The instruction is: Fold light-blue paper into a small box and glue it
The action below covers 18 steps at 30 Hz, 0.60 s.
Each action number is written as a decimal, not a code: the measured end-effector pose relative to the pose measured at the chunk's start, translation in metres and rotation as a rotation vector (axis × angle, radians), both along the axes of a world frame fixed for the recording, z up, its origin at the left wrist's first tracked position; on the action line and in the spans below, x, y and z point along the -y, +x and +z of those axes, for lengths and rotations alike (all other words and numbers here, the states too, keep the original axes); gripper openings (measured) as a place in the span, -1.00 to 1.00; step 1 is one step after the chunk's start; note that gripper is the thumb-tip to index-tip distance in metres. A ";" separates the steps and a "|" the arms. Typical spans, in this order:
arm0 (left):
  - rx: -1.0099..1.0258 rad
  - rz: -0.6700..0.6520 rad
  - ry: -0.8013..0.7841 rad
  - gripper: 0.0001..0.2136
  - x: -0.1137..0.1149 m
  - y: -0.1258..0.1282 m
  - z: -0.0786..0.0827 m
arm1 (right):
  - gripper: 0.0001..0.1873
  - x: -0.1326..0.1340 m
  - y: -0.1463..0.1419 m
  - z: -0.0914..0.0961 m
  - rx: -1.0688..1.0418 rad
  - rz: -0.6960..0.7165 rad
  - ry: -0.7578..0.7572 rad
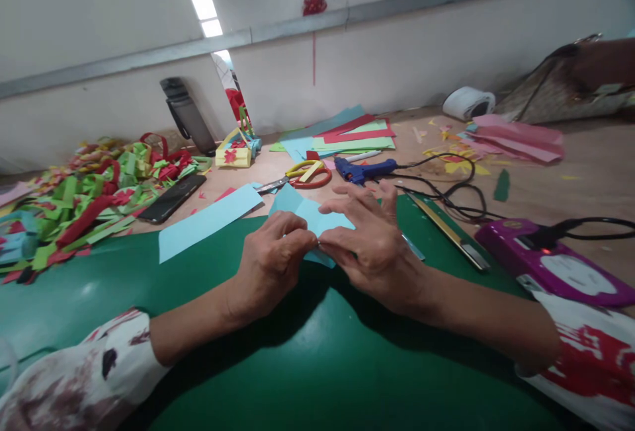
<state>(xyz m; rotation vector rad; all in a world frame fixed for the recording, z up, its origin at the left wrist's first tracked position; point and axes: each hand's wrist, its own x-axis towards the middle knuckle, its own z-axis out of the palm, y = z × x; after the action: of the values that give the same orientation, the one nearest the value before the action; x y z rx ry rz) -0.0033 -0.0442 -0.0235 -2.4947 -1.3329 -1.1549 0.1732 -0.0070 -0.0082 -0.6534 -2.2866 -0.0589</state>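
Both my hands meet over a green mat [278, 378] at a light blue sheet of paper [317, 216] with a crease in it. My left hand [275, 256] is closed, thumb and index finger pinching the paper's near edge. Against it, the thumb and index finger of my right hand [377, 242] pinch the same edge, the other fingers raised. My fingers hide part of the sheet. Left of it lies a flat light blue paper strip [211, 219]. Just beyond are scissors [302, 176] with yellow and red handles and a blue glue gun [364, 170].
Paper scraps [109, 193] heap at the left beside a black phone [173, 198] and a dark bottle [188, 117]. Coloured sheets [342, 133] lie against the wall. At right are a utility knife [454, 236], a purple power strip [555, 262], cables and a bag [570, 84].
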 end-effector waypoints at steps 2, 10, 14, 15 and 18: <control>-0.005 0.003 -0.003 -0.84 0.000 0.000 0.000 | -0.78 0.000 0.000 0.001 0.044 0.007 0.019; -0.026 -0.002 -0.106 -0.90 -0.002 -0.006 0.009 | -0.81 -0.002 0.001 -0.002 0.131 0.070 -0.006; -0.035 0.030 -0.199 -0.89 -0.003 -0.012 0.015 | -0.80 -0.003 0.002 0.000 0.139 0.061 -0.061; -0.050 0.033 -0.192 -0.89 -0.003 -0.012 0.016 | -0.80 -0.003 0.002 0.001 0.139 0.062 -0.061; -0.161 0.058 -0.156 -0.90 -0.003 -0.013 0.020 | -0.80 -0.004 0.001 0.002 0.147 0.066 -0.063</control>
<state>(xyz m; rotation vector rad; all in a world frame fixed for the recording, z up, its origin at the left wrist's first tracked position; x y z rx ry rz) -0.0163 -0.0408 -0.0037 -2.5700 -1.4920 -0.8489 0.1745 -0.0028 -0.0065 -0.6236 -2.4583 -0.0030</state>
